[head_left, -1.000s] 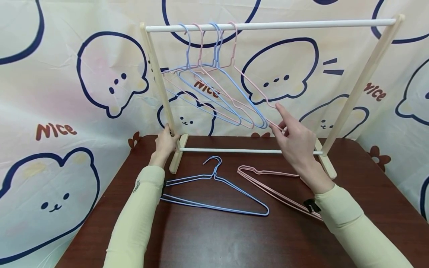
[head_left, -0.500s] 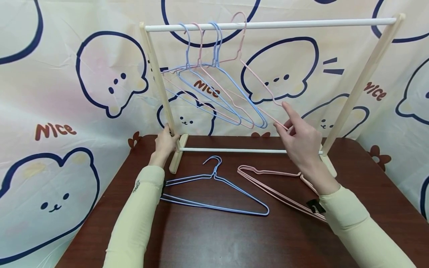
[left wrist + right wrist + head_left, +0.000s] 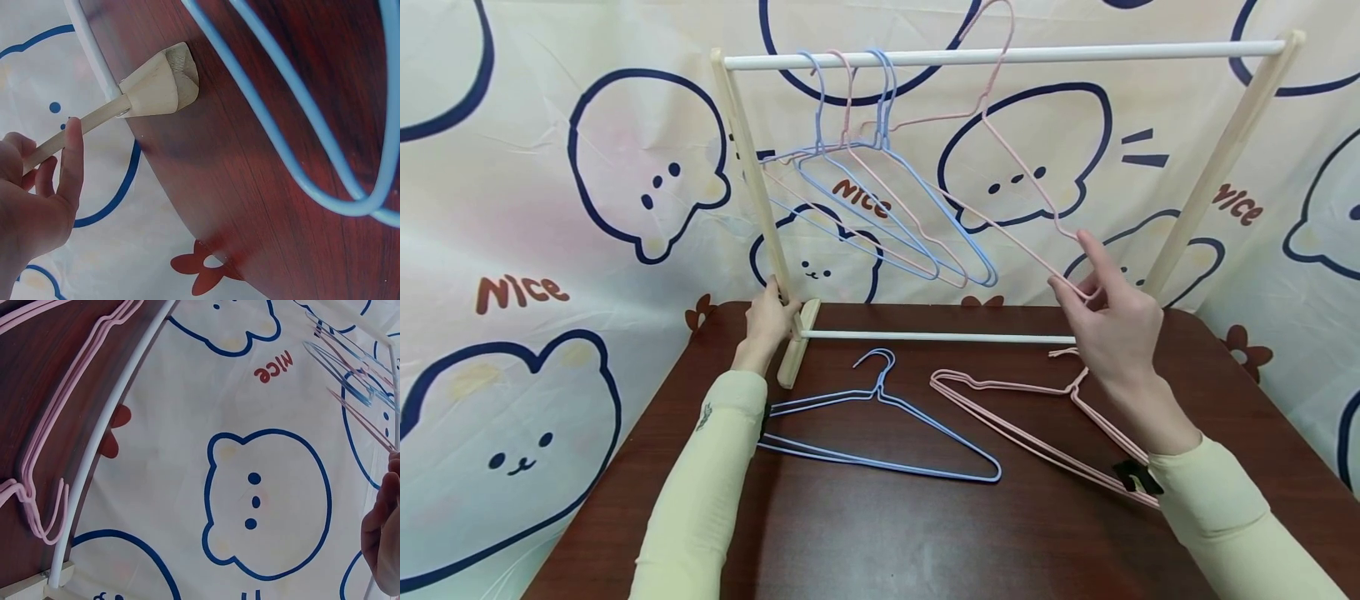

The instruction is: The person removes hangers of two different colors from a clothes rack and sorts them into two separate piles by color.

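My right hand pinches a pink hanger by its lower right corner. That hanger is tilted, its hook raised above the white top rail of a clothes rack. Lower on the rack's left wooden post, my left hand grips the wood; the left wrist view shows its fingers around it. Several hangers hang toward the rail's left end, among them a blue hanger and a pink one. In the right wrist view only part of the right hand shows.
Blue hangers lie on the dark wooden table in front of the rack. Beside them lie pink hangers, partly under my right forearm. A white lower bar joins the rack's feet. A patterned cloth hangs behind.
My right hand has moved right, and the pink hanger's hook has lifted off the top rail and shifted right with it. The left hand stays on the post.
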A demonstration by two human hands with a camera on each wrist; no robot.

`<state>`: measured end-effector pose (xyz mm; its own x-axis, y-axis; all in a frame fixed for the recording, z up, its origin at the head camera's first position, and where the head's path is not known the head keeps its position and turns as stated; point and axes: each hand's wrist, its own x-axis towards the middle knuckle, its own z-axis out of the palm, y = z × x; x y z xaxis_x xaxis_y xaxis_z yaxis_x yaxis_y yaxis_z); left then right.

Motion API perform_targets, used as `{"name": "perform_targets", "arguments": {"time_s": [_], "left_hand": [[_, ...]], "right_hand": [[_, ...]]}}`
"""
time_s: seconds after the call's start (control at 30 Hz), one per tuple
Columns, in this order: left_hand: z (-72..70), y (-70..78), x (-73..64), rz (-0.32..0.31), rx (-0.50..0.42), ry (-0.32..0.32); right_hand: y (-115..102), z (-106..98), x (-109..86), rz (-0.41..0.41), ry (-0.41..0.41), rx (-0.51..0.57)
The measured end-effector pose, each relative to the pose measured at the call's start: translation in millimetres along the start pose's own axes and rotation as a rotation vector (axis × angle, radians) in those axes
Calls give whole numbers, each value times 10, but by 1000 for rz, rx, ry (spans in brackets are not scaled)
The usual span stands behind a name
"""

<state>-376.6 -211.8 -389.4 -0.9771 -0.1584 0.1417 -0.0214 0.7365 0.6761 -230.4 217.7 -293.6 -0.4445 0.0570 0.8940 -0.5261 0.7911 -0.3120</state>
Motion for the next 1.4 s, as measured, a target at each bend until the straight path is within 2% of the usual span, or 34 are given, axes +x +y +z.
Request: {"name": "perform_targets", "arguments": {"time_s": [0.23,0.6,0.77,0.97,1.4], "left_hand": [[-7,2,1,-6,7,-3],[-12,7,-17,-15,-16,-10],[-8,8,-23,-15,-17,-11],[-4,4,-12,-8,-7,0],[-8,0,-19,-3,-19,5]], "right_hand": [[16,-153,-78,54,30,52],[121,-396,-273,124,21,78],[21,-530,-333,144,36,88],[245,-663,-519,178,-6,75],[334,-924,-772,209,-54,38]]}}
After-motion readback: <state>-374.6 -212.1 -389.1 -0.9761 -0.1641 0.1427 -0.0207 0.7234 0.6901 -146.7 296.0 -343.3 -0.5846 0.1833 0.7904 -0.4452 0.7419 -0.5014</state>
